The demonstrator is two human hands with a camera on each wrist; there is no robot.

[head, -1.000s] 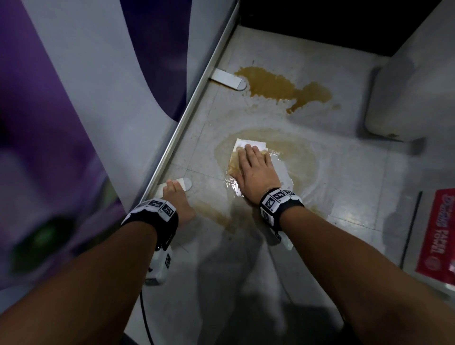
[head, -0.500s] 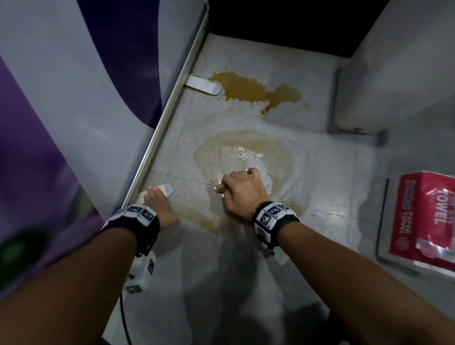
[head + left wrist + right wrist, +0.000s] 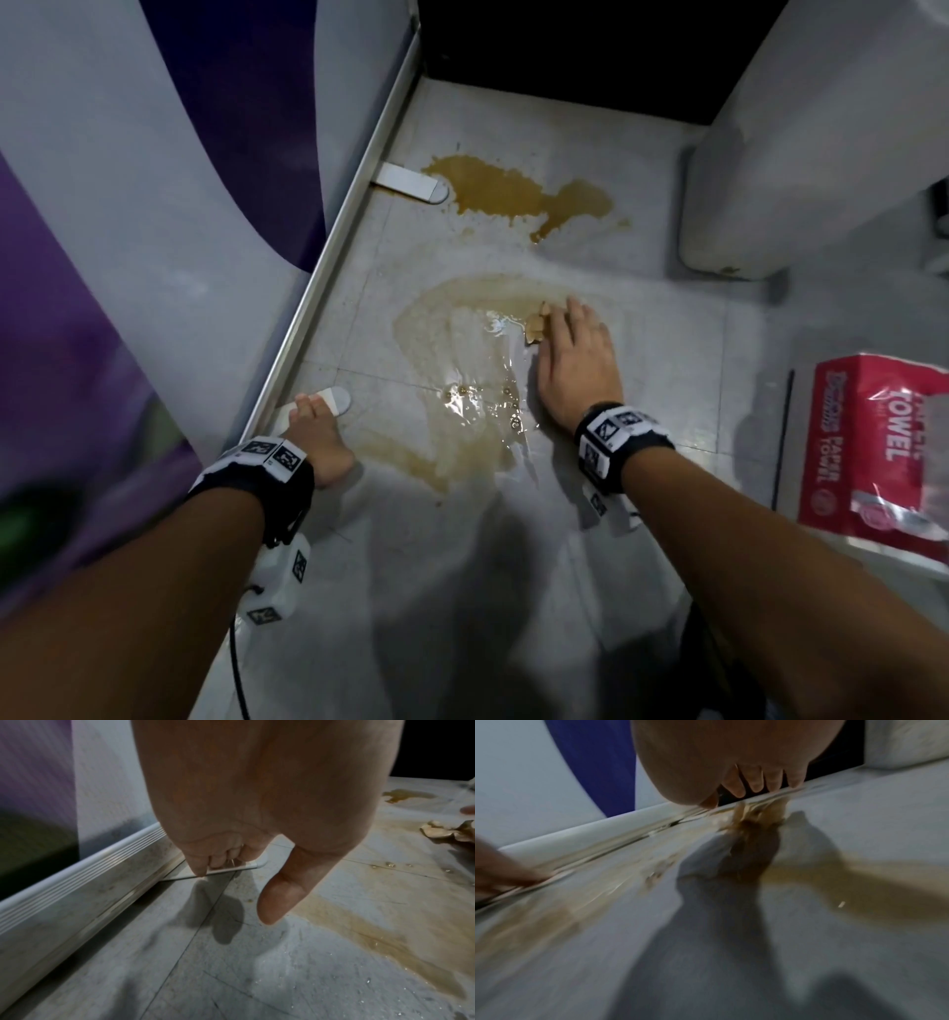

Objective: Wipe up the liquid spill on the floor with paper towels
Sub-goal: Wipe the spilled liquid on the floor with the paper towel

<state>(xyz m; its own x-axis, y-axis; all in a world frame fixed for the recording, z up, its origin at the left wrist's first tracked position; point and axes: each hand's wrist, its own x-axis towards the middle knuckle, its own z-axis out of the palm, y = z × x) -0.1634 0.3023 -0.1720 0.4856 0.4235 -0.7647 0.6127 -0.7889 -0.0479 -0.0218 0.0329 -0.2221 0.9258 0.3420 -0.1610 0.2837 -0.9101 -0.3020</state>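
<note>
Floor (image 3: 667, 385): right hand (image 3: 577, 367) now flat on soaked paper towel (image 3: 536, 329), moved right; left hand (image 3: 318, 437) fingers curled, braced.

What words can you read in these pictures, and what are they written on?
"TOWEL": large white letters on the red paper towel pack, at the right in the head view.
"PAPER TOWEL": smaller white letters on the same pack.
The brand line beside those words and the round mark below are too blurred to read.
The wristbands show only square black-and-white code patterns, no words.
The wrist views show no text.
</note>
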